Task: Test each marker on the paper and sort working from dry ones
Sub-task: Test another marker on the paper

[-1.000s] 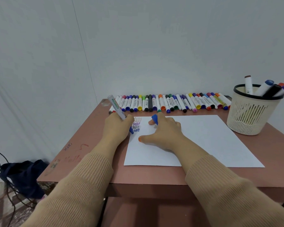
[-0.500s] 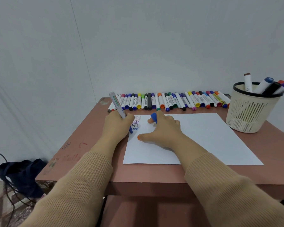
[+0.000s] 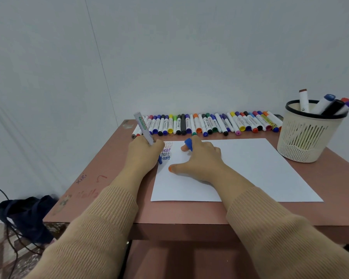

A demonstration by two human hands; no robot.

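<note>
- Pink table (image 3: 189,214): its left edge runs close beside the left forearm and its front edge crosses under both sleeves.
- White paper (image 3: 260,168) lies flat, with unmarked sheet stretching from the hands toward the basket (image 3: 306,137) of markers, which stands just off the far right corner.
- Row of markers (image 3: 210,123) lines the far edge, against the wall.
- Right hand (image 3: 199,160) presses the paper, thumb spread, pinching a blue cap (image 3: 188,143) between its fingers — unchanged from half a second ago.
- Left hand (image 3: 144,156) grasps the uncapped marker (image 3: 144,127), tip beside the written "test" lines (image 3: 166,151); it has barely moved.
</note>
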